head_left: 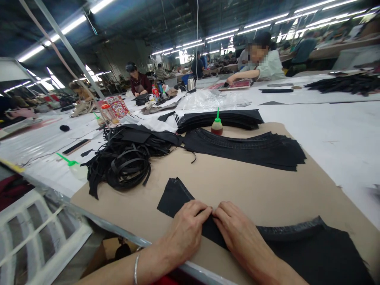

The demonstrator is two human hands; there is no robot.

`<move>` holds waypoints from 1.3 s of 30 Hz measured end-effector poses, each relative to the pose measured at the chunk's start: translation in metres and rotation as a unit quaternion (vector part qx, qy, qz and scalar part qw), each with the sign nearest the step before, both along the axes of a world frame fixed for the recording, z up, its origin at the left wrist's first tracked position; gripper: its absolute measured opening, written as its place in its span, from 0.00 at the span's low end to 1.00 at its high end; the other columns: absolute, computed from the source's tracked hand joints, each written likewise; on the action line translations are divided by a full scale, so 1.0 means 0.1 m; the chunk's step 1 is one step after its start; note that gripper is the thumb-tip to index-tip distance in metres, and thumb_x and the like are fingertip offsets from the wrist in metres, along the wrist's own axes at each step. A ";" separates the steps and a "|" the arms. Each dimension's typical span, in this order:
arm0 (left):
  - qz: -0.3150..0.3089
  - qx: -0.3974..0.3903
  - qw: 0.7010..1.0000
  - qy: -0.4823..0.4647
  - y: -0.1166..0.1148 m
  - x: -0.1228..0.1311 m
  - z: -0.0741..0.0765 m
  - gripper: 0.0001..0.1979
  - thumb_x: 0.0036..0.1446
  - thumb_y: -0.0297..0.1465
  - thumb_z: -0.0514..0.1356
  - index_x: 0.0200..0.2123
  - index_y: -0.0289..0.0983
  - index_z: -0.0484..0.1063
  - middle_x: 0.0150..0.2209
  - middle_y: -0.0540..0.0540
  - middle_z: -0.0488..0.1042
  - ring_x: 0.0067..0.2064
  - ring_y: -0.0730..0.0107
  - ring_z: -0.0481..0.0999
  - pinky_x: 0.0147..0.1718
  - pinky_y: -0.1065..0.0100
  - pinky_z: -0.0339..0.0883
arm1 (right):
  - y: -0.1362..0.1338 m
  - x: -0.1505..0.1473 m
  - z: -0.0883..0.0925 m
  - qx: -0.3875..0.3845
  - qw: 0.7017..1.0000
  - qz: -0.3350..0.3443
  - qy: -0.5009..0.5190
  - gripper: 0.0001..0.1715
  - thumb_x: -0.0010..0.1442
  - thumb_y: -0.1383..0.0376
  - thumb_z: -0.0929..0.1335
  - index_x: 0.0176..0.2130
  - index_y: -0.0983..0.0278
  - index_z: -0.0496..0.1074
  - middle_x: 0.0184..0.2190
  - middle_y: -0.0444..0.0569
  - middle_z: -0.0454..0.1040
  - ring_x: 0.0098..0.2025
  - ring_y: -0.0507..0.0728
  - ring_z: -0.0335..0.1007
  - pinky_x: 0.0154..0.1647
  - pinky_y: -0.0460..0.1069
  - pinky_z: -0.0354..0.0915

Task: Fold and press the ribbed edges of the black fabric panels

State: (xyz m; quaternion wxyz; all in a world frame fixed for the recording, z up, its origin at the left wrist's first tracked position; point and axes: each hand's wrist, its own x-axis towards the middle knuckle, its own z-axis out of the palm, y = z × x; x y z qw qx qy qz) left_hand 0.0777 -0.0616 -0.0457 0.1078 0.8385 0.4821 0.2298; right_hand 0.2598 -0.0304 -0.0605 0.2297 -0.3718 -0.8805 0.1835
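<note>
A long, curved piece of black fabric (308,249) lies across the brown board in front of me, a shiny strip running along its upper edge. My left hand (190,221) pinches that edge, thumb and fingers pressed together. Right beside it my right hand (234,223) closes on the same edge, the fingertips of both hands almost touching. The fabric's left end (172,198) lies flat past my left hand. Whatever sits directly under my fingers is hidden. Farther up the board is a fanned stack of similar black pieces (246,148).
A heap of black strips (124,158) lies at the left of the brown board (237,182). A green-tipped bottle (217,127) stands behind the fanned stack; another (77,168) lies left. The table edge (118,233) runs along my side. A co-worker (261,59) works across the table.
</note>
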 end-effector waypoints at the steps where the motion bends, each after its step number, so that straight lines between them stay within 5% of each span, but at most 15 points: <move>1: -0.007 0.001 1.000 0.010 -0.03 0.02 -0.02 0.22 0.59 0.19 0.49 0.55 0.35 0.66 0.50 0.42 0.71 0.53 0.62 0.68 0.54 0.59 0.65 | 0.00 0.02 0.01 -0.007 1.000 0.005 -0.003 0.11 0.64 0.75 0.59 0.36 0.65 0.67 0.34 0.50 0.65 0.37 0.60 0.63 0.40 0.57 0.65; 11: -0.051 0.000 0.993 0.108 -0.10 -0.12 0.05 0.23 0.61 0.20 0.48 0.58 0.39 0.64 0.58 0.45 0.67 0.60 0.67 0.64 0.63 0.58 0.56 | 0.05 0.45 0.15 -0.112 0.991 0.075 -0.002 0.12 0.68 0.72 0.58 0.39 0.63 0.69 0.36 0.48 0.65 0.40 0.56 0.64 0.42 0.53 0.63; 19: -0.071 0.052 0.991 0.100 0.10 -0.31 0.13 0.20 0.60 0.20 0.49 0.49 0.42 0.73 0.54 0.45 0.70 0.56 0.64 0.68 0.61 0.50 0.55 | -0.07 0.33 0.06 -0.044 0.997 0.055 -0.015 0.13 0.67 0.73 0.57 0.38 0.64 0.68 0.36 0.50 0.66 0.38 0.59 0.64 0.40 0.56 0.64; 26: -0.023 0.015 0.999 0.022 -0.13 0.08 0.06 0.21 0.60 0.20 0.49 0.55 0.35 0.67 0.51 0.42 0.72 0.54 0.64 0.69 0.56 0.60 0.65 | -0.12 0.16 -0.06 0.030 0.999 0.025 -0.009 0.13 0.65 0.75 0.58 0.37 0.64 0.68 0.34 0.50 0.66 0.37 0.60 0.63 0.39 0.57 0.65; 33: -0.043 -0.057 0.994 0.083 -0.29 0.02 0.12 0.23 0.65 0.33 0.53 0.63 0.38 0.57 0.63 0.44 0.62 0.65 0.64 0.58 0.64 0.52 0.52 | -0.12 0.37 0.05 -0.033 0.999 0.031 0.004 0.12 0.67 0.72 0.59 0.36 0.63 0.68 0.34 0.48 0.66 0.37 0.57 0.65 0.39 0.53 0.65; 39: -0.092 -0.051 0.990 0.095 -0.15 -0.17 0.21 0.19 0.67 0.32 0.51 0.60 0.41 0.61 0.60 0.47 0.66 0.62 0.68 0.63 0.66 0.50 0.38 | -0.15 0.55 0.10 -0.076 0.996 0.048 0.017 0.12 0.68 0.71 0.58 0.38 0.62 0.68 0.35 0.48 0.66 0.38 0.56 0.65 0.39 0.52 0.64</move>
